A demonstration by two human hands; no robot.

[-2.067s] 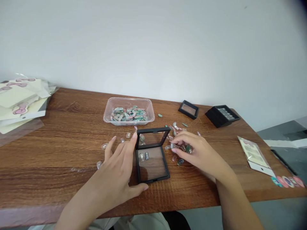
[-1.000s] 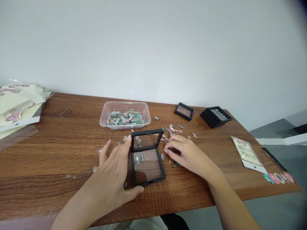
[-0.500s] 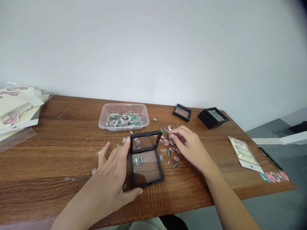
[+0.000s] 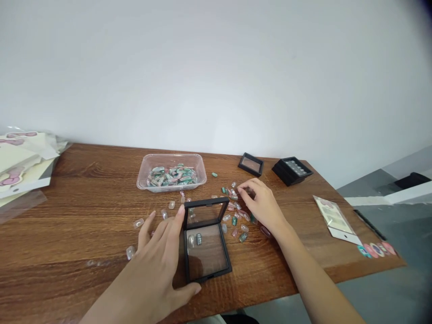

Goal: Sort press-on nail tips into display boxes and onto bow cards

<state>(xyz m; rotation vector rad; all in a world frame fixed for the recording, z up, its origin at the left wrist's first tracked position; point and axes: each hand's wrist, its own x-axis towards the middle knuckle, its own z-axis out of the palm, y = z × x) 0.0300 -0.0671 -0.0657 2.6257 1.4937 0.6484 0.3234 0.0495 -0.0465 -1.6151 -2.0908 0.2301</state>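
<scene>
Brown wood-grain table ran along a plain pale wall, its right end slanting toward grey floor. Left hand was spread open, index fingertip at the raised lid of the black clear-windowed case, thumb by its front edge. Case sat near the table's front, two nail tips inside. Right hand was curled, fingertips at the loose nail tips right of the case; cannot tell if it gripped one. Behind: clear plastic tub of nail tips, small black frame, stacked black cases. Far left, bagged cards; right, flat packet, round stickers at the edge.
</scene>
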